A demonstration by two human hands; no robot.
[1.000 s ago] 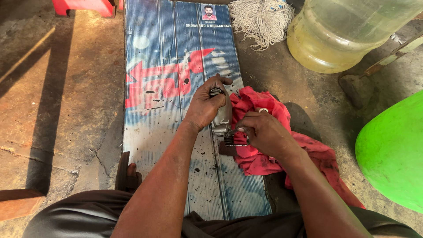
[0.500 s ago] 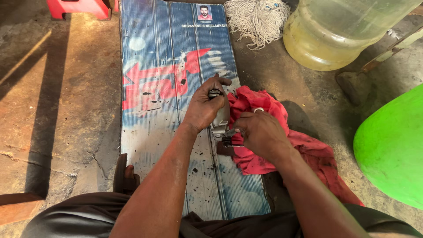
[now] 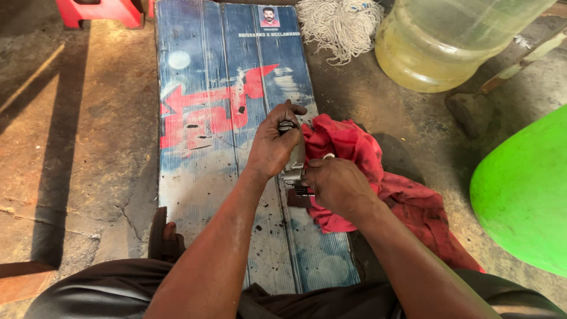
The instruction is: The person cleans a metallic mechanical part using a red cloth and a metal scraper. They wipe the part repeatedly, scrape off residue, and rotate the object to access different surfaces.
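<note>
My left hand (image 3: 273, 145) is wrapped around a grey metal part (image 3: 294, 159), holding it upright on a blue and red corrugated board (image 3: 201, 100). My right hand (image 3: 333, 183) presses against the lower end of that part, its fingers closed on a small dark spring-like piece (image 3: 300, 189) that is mostly hidden. A red rag (image 3: 360, 153) lies crumpled under and behind my right hand, spreading to the right over the floor.
A large yellowish translucent water jug (image 3: 449, 41) stands at the back right beside a bundle of white string (image 3: 339, 23). A green plastic chair (image 3: 525, 189) is at the right edge. A red stool (image 3: 97, 9) sits at the top left. My foot (image 3: 165, 233) rests on the concrete floor.
My right hand has moved left, closing onto the lower end of the metal part and covering the small piece. My left hand has kept its grip.
</note>
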